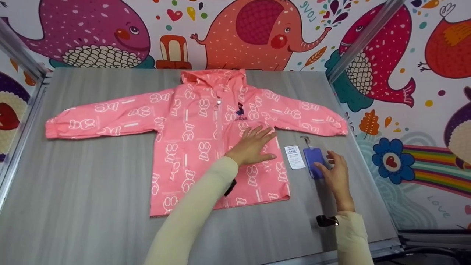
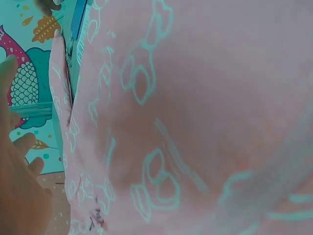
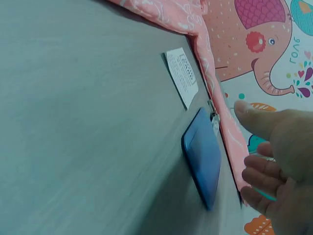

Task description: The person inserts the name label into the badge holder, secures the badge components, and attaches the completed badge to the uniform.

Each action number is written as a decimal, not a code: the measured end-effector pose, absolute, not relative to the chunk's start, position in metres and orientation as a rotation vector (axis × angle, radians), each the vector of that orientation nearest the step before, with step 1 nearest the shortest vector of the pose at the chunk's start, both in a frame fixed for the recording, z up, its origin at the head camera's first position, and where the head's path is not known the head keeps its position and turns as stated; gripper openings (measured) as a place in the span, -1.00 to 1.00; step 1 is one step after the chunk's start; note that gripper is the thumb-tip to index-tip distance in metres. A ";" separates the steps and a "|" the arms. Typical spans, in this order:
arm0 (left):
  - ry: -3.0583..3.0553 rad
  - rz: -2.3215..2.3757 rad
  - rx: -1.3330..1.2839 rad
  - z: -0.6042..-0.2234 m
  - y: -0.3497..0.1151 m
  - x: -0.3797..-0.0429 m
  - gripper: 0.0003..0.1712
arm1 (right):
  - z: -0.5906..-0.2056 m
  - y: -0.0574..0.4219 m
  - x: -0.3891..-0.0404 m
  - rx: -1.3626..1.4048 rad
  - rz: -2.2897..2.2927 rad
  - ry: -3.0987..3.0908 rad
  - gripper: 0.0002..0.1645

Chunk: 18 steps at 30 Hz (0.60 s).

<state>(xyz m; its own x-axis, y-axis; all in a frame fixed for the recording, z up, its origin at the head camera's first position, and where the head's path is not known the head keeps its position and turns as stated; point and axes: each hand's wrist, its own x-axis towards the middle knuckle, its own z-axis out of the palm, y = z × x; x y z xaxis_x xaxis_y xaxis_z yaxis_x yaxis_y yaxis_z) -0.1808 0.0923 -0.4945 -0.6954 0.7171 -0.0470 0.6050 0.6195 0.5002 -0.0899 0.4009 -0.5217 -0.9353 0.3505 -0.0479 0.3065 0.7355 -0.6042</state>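
Note:
A pink child's jacket (image 1: 195, 147) with white bear outlines lies front up, both sleeves spread out and its zipper closed at the top. Over its right-hand front panel is my left hand (image 1: 253, 147), fingers straight and spread; whether it touches the cloth I cannot tell. To the right of the jacket lie a white printed card (image 1: 295, 157) and a blue badge holder (image 1: 314, 163) with a metal clip (image 1: 306, 140). Beside the badge holder hovers my right hand (image 1: 336, 176), thumb apart from the loosely bent fingers, holding nothing. In the right wrist view a gap separates this hand from the badge holder (image 3: 202, 159).
The grey wood-grain table (image 1: 81, 191) carries everything. Behind it and at its sides stand panels with cartoon animals, such as an orange elephant (image 1: 228, 40). Metal posts (image 1: 362, 40) rise at the back corners. A dark object (image 1: 434, 254) sits off the lower right edge.

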 end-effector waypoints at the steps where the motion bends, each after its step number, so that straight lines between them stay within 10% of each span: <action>1: 2.599 0.670 1.089 -0.494 0.096 -0.180 -0.07 | -0.521 0.402 -0.090 -0.574 0.974 -2.858 -0.23; 18: 2.516 0.723 1.139 -0.505 0.145 -0.163 -0.14 | -0.521 0.413 -0.086 -0.946 0.959 -2.951 -0.21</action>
<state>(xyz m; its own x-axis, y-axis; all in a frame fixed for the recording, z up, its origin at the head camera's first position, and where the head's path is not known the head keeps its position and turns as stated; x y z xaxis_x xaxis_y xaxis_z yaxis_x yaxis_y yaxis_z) -0.1633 0.1450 -0.5050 -0.6474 0.7604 -0.0514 0.6171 0.5625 0.5503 -0.0859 0.4129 -0.5207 -0.8251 0.4991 -0.2648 0.5594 0.6562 -0.5065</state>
